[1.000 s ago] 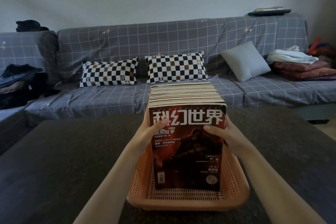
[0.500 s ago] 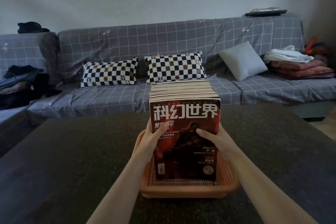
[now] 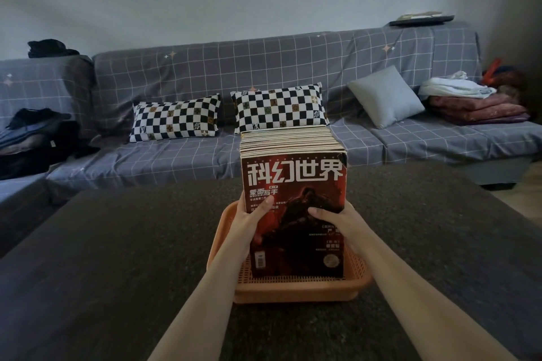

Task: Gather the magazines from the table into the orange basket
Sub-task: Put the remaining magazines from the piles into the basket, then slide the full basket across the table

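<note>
I held the magazines upright as one thick block standing in the basket, the red cover facing me and the page edges running away toward the sofa. My left hand gripped the block's left side, thumb curled across the cover and fingers hidden behind the edge. My right hand gripped the right side the same way, thumb lying over the cover. The block's bottom edge sat inside the basket, close to its near wall; how far back it reached inside I could not tell. The basket stood on the dark table, about midway across it, nearer my edge than the sofa's. Beyond the basket, on the sofa, two checked pillows leaned against the backrest, with a plain grey cushion further right.
</note>
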